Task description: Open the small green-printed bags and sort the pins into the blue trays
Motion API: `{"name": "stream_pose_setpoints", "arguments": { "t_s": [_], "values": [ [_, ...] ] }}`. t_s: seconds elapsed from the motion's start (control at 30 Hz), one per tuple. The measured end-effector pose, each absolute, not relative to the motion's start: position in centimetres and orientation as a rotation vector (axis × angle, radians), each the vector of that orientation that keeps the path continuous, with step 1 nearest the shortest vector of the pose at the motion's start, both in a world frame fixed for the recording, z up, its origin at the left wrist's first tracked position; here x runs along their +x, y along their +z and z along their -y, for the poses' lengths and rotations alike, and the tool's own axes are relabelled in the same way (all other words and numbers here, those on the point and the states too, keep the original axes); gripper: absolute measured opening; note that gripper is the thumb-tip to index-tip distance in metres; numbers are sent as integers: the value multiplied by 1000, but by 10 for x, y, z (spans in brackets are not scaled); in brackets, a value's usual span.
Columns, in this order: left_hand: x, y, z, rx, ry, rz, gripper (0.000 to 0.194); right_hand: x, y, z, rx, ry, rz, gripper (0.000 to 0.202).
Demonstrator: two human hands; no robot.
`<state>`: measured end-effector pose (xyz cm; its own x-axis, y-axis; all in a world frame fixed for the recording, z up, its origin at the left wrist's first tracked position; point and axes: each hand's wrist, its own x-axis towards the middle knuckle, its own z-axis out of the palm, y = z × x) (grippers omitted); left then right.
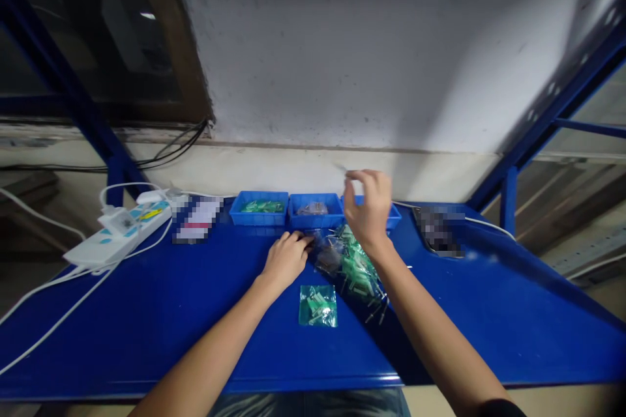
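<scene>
My right hand [369,205] is raised over the right-hand blue bin, thumb and fingers pinched around a small, thin, pale piece [341,168] blurred by motion. My left hand [287,257] rests on the blue table with fingers curled together, beside a clear plastic bag [328,255] of brownish contents; whatever its fingertips grip is hidden. Under my right wrist spreads a loose heap of pale green plastic pieces [359,270], like wall plugs, mixed with thin metal pins or screws. Nearer me lies a small clear packet [317,305] with several similar green pieces inside.
Three blue bins line the back: the left bin [235,216] holds green pieces, the middle bin [296,221] small packed parts, the right bin [394,216] is partly covered. A white power strip [98,244] with cables lies left; a dark blurred object [437,231] lies right.
</scene>
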<state>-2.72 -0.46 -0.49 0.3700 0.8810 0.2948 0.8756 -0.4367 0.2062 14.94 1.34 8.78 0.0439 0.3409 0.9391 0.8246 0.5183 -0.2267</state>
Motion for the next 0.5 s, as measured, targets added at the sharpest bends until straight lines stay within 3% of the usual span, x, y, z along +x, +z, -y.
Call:
{"name": "stream_pose_setpoints", "arguments": {
  "t_s": [0.17, 0.27, 0.4, 0.5],
  "values": [
    [-32, -3, 8, 2441, 673, -1638, 16, 142, 44, -12, -1518, -136, 2053, 23],
    [-32, -9, 4, 2310, 799, -1580, 22, 136, 23, 2, -1561, 101, 2217, 23],
    [-29, -12, -1, 2122, 1049, -1505, 36, 126, 16, 14, -1593, 194, 2133, 32],
    [-28, -4, 3, 2106, 1256, -1448, 26, 120, 19, 15, -1566, 442, 1895, 39]
  ]
}}
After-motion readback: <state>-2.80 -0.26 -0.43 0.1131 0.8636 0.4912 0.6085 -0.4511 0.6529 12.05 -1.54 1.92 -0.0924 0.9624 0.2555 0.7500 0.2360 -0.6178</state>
